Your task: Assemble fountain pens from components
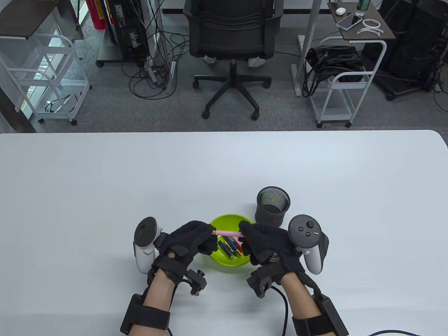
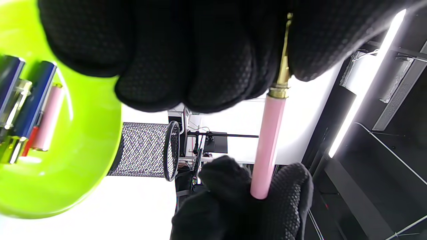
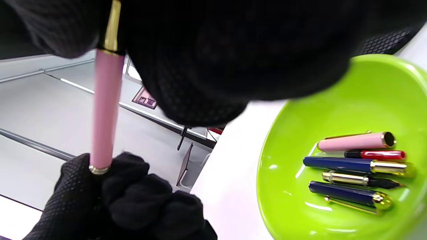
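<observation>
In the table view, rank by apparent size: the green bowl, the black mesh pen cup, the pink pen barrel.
1. Lime-green plastic bowl, though the hands cover part of it.
2. Black mesh pen cup.
3. Pink pen barrel, its ends hidden in the gloves.

I find no text, label, brand or number that I can read in any of my three views. The right-hand tracker (image 1: 305, 231) shows small marks on its round buttons in the table view, but they are too small for me to make out. In the right wrist view a small pinkish plate (image 3: 144, 99) with dark marks stands in the background, too blurred for me to read. The pen parts (image 3: 358, 166) in the green bowl (image 3: 337, 100) show no lettering that I can tell.
</observation>
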The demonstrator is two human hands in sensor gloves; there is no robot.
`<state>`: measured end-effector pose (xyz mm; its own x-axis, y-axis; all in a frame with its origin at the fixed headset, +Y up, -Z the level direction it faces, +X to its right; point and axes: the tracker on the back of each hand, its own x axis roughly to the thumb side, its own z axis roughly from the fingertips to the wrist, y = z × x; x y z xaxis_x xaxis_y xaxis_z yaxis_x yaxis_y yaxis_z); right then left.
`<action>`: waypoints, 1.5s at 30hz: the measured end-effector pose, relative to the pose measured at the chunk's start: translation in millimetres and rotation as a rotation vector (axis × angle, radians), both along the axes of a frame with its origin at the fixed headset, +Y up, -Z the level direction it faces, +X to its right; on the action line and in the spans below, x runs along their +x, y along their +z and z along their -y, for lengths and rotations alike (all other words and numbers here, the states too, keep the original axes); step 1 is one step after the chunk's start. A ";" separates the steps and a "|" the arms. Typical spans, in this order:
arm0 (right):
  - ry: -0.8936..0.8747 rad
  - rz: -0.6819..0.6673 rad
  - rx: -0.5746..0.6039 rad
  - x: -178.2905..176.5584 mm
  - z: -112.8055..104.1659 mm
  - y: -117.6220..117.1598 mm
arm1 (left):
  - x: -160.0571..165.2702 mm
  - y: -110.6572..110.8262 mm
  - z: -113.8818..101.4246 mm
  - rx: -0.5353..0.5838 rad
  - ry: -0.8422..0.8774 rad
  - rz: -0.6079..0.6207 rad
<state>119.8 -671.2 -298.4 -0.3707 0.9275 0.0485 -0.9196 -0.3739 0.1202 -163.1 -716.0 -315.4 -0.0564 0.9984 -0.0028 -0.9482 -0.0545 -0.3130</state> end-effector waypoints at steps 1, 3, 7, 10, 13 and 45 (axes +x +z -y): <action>0.001 -0.021 0.000 -0.1 -0.5 -0.1 | -1.6 -0.2 -0.1 0.002 -0.002 -0.008; -0.005 -0.068 0.011 -0.2 -2.6 -0.6 | -6.3 -0.3 0.0 0.002 0.006 -0.035; -0.083 -0.092 0.051 -1.2 -6.2 -0.2 | -7.8 -0.6 -0.2 -0.002 0.026 -0.043; -0.043 -0.026 0.062 0.5 -8.1 1.6 | -4.2 -0.4 1.4 -0.010 0.009 -0.026; 0.035 0.057 0.073 2.8 -6.3 4.1 | -2.1 0.4 0.7 -0.007 0.003 -0.020; 0.010 -0.070 0.034 -0.4 -5.9 0.5 | -5.5 -1.8 5.2 -0.032 0.014 -0.037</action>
